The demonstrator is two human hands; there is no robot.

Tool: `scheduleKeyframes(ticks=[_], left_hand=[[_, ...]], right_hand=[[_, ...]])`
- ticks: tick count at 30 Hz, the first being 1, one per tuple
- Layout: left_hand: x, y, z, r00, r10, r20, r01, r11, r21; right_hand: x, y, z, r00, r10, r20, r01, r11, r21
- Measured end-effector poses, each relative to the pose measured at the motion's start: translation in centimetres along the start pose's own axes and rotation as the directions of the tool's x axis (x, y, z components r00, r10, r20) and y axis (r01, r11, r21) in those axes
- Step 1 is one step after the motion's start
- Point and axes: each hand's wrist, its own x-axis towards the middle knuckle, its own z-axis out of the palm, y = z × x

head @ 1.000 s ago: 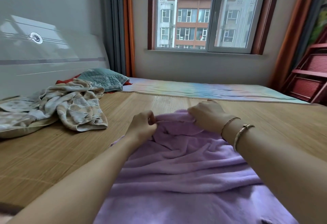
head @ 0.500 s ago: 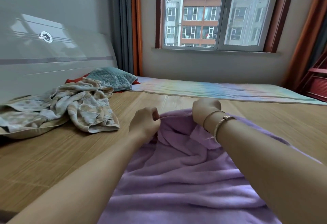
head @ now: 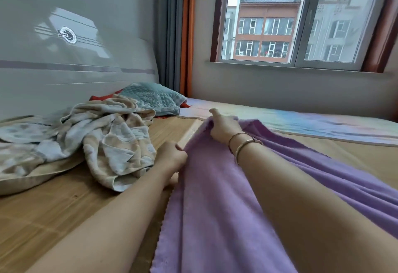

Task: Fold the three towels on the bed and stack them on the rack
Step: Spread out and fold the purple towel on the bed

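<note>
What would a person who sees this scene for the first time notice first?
The eye falls first on the purple towel, spread across the middle of the bed from the near edge. The left hand pinches its left edge and the right hand grips its far end. To the left lies a crumpled beige and white towel, and behind the bed a large window shows a brick building.

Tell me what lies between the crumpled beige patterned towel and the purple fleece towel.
In the head view, the left hand, gripping the purple fleece towel's edge, and a strip of bare woven bamboo mat separate it from the crumpled beige patterned towel.
</note>
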Motion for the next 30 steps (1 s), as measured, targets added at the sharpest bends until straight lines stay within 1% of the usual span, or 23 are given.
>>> scheduleKeyframes(ticks=[2, 3, 5, 7, 9, 10, 11, 13, 16, 17, 18, 20, 21, 22, 24, 26, 28, 29, 30], left_hand=[[1.2, -2.7, 0.0, 0.997, -0.071, 0.029, 0.072, 0.997, -0.031], [2.1, -4.1, 0.2, 0.996, -0.089, 0.031, 0.091, 0.995, -0.048], [3.2, -5.5, 0.5, 0.998, -0.066, 0.01, 0.066, 0.997, -0.029], [3.1, -5.3, 0.4, 0.996, -0.076, 0.052, 0.079, 0.995, -0.054], [1.9, -3.8, 0.1, 0.991, -0.092, 0.099, 0.103, 0.988, -0.113], [1.2, -3.1, -0.2, 0.989, -0.091, 0.118, 0.105, 0.988, -0.112], [0.2, -2.5, -0.7, 0.991, -0.067, 0.118, 0.075, 0.995, -0.066], [-2.7, -1.2, -1.9, 0.993, -0.006, 0.121, -0.008, 0.993, 0.118], [-7.8, -0.2, -3.9, 0.981, 0.031, 0.191, -0.082, 0.961, 0.264], [-10.1, 0.1, -4.8, 0.974, 0.007, 0.226, -0.077, 0.95, 0.302], [-10.7, 0.0, -5.1, 0.962, -0.038, 0.269, -0.054, 0.943, 0.328], [-13.7, 0.3, -6.3, 0.942, -0.165, 0.294, 0.023, 0.902, 0.431], [-15.3, 0.4, -6.7, 0.934, -0.192, 0.302, 0.029, 0.882, 0.471], [-16.5, 0.5, -6.8, 0.929, -0.205, 0.307, 0.017, 0.855, 0.518], [-18.6, 0.6, -6.9, 0.932, -0.164, 0.324, -0.035, 0.848, 0.529], [-19.7, 0.5, -6.9, 0.952, -0.112, 0.285, -0.017, 0.909, 0.416], [-20.2, 0.3, -6.9, 0.984, -0.06, 0.167, 0.01, 0.958, 0.285], [-20.4, 0.1, -7.0, 0.994, -0.044, 0.099, 0.017, 0.964, 0.264], [-20.5, -0.1, -7.1, 0.998, -0.036, 0.058, 0.019, 0.96, 0.278]], right_hand=[[0.9, -0.5, 2.9, 0.98, -0.085, 0.178, 0.068, 0.993, 0.1], [1.0, -0.2, 4.4, 0.963, -0.117, 0.243, 0.087, 0.988, 0.129], [0.4, 0.9, 6.7, 0.944, -0.148, 0.294, 0.107, 0.982, 0.153], [-0.9, 1.9, 7.5, 0.947, -0.177, 0.268, 0.129, 0.974, 0.187], [-2.1, 2.8, 7.5, 0.97, -0.17, 0.172, 0.129, 0.966, 0.225], [-2.7, 3.1, 7.0, 0.979, -0.16, 0.126, 0.128, 0.965, 0.23], [-3.4, 3.4, 6.4, 0.983, -0.158, 0.098, 0.132, 0.965, 0.224], [-5.6, 3.2, 5.2, 0.976, -0.203, 0.075, 0.187, 0.966, 0.177], [-10.9, 2.4, 3.2, 0.952, -0.3, 0.062, 0.291, 0.949, 0.122], [-13.4, 1.9, 2.5, 0.945, -0.317, 0.078, 0.306, 0.943, 0.127], [-14.4, 1.8, 2.4, 0.94, -0.327, 0.094, 0.315, 0.941, 0.128], [-17.3, 1.2, 1.7, 0.934, -0.337, 0.116, 0.319, 0.936, 0.147], [-18.8, 0.9, 1.4, 0.938, -0.325, 0.117, 0.304, 0.938, 0.166], [-20.0, 0.7, 1.0, 0.943, -0.311, 0.117, 0.287, 0.94, 0.184], [-22.0, 0.1, 0.2, 0.95, -0.286, 0.128, 0.258, 0.946, 0.198], [-23.2, -0.3, -0.7, 0.95, -0.282, 0.135, 0.254, 0.948, 0.193], [-24.0, -0.4, -1.3, 0.946, -0.283, 0.159, 0.253, 0.95, 0.186], [-24.3, -0.4, -1.5, 0.945, -0.276, 0.176, 0.243, 0.952, 0.187], [-24.7, -0.4, -1.7, 0.947, -0.259, 0.191, 0.223, 0.956, 0.191]])
